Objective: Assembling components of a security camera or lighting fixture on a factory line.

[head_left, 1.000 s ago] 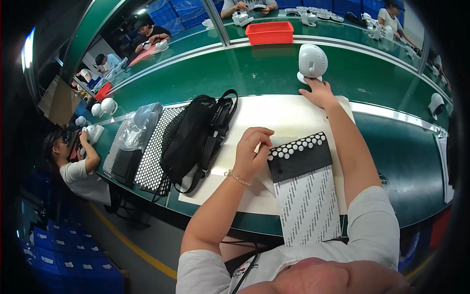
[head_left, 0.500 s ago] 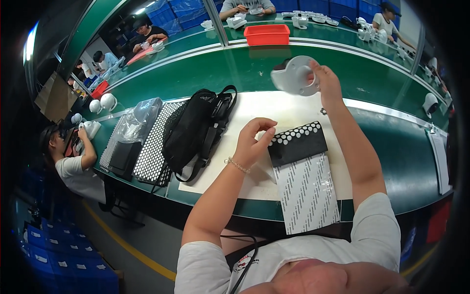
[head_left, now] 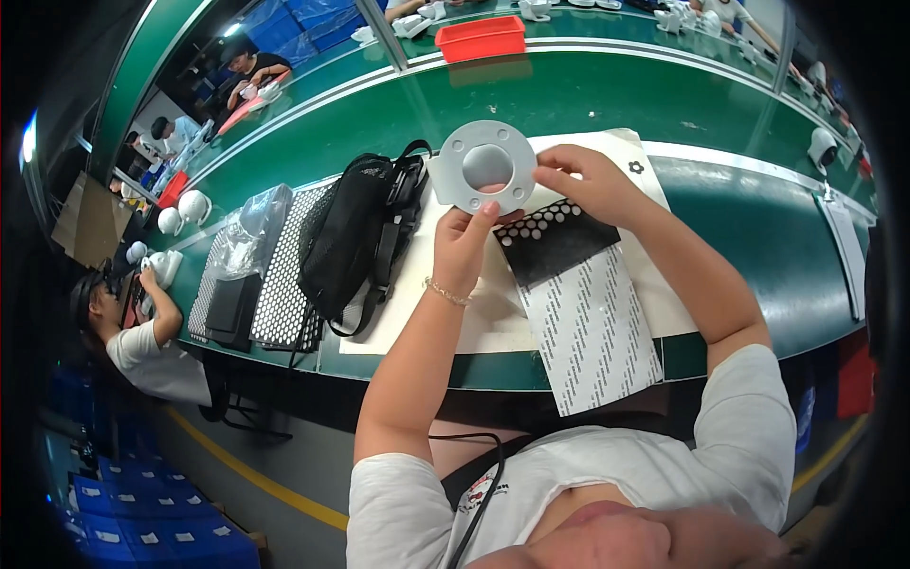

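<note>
My left hand (head_left: pixel 463 242) is closed on a white ring-shaped plate (head_left: pixel 450 161), thumb on its face near the lower rim, fingers behind. This plate has a large central hole, a flat tab at its left and several small round pads around the face. At the plate's right rim, my right hand (head_left: pixel 586 180) is closed with thumb and fingertips against the edge. Below lies a black sheet (head_left: pixel 542 248) carrying rows of white round pads at its upper part. A white printed backing sheet (head_left: pixel 597 332) extends from it over the table's front edge.
Left of my arms lie a black mesh bag (head_left: pixel 346 237), white-dotted black sheets (head_left: pixel 282 299) and a clear plastic bag (head_left: pixel 254 228). A red bin (head_left: pixel 481 40) stands beyond the green bench (head_left: pixel 758 223). A co-worker (head_left: pixel 142 341) sits at the left; others work farther back.
The ring-shaped plate has come down and left from my raised right hand to my left hand, which has moved up from beside the black sheet. The whole view has shifted slightly.
</note>
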`<state>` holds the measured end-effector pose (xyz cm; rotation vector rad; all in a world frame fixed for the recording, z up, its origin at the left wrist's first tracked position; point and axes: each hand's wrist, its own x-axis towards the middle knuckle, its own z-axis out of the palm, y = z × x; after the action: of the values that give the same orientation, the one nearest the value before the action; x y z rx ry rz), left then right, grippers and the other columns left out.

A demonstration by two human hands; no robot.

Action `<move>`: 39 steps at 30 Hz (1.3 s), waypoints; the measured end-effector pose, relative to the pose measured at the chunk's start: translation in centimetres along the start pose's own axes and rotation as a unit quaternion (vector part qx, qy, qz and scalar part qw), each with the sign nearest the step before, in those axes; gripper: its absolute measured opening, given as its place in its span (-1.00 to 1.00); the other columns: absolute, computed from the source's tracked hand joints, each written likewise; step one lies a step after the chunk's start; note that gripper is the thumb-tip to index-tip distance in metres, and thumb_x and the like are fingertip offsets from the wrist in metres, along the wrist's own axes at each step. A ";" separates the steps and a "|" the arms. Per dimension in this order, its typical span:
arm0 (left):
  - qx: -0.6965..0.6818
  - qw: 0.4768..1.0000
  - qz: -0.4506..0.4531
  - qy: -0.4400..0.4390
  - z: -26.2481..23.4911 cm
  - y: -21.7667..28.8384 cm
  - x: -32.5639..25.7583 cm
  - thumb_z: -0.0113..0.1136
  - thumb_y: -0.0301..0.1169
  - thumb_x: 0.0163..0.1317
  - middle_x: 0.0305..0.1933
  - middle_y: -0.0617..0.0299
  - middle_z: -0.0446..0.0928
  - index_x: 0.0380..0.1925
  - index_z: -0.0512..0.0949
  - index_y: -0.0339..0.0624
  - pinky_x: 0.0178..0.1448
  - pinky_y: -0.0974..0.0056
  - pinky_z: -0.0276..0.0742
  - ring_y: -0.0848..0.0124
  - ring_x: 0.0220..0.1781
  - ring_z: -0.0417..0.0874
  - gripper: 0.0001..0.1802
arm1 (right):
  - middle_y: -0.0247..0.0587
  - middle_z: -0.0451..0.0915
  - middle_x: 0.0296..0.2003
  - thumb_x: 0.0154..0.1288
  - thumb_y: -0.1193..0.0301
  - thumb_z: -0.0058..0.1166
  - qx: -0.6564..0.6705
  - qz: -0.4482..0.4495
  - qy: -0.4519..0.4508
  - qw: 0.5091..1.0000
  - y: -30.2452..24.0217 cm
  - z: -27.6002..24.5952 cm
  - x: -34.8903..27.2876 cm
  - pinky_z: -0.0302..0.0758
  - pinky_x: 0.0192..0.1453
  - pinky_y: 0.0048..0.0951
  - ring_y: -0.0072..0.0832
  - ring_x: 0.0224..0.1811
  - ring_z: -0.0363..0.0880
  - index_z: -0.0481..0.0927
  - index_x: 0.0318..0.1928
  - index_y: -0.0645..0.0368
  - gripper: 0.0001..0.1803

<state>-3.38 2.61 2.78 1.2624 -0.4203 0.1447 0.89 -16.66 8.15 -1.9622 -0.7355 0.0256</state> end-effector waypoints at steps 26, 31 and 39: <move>0.036 0.998 -0.030 -0.045 0.3 -0.9 1.0 0.29 -0.58 -0.06 0.03 0.21 0.29 -0.16 0.15 -0.10 0.20 0.32 0.21 0.40 0.13 0.31 -0.45 | -0.29 0.47 -0.48 0.06 0.43 0.13 0.035 -0.049 0.058 0.996 5.6 -0.5 -2.3 0.34 -0.32 -0.52 -0.49 -0.45 0.41 0.47 -0.30 0.18 -0.82; 0.070 0.997 0.025 -0.006 0.8 -0.7 0.6 0.22 -0.63 -0.01 -0.06 0.25 0.30 -0.12 0.12 -0.08 -0.01 0.39 0.39 0.48 -0.05 0.41 -0.46 | -0.24 0.49 -0.46 0.08 0.36 0.12 -0.032 -0.065 0.055 0.996 5.4 -0.8 -1.8 0.35 -0.30 -0.49 -0.43 -0.39 0.43 0.50 -0.31 0.19 -0.80; 0.096 0.994 0.025 0.035 0.7 -0.9 0.5 0.07 -0.69 0.06 -0.08 0.24 0.29 -0.15 0.10 -0.08 -0.12 0.45 0.40 0.52 -0.12 0.42 -0.54 | -0.24 0.48 -0.34 0.03 0.45 0.16 -0.016 -0.093 0.146 0.985 4.2 0.9 -2.5 0.36 -0.18 -0.46 -0.38 -0.26 0.43 0.48 -0.33 0.17 -0.82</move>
<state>-2.76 1.62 2.31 1.4326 -0.3841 0.2765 0.61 -18.47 3.54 -1.8665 -0.7223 -0.3804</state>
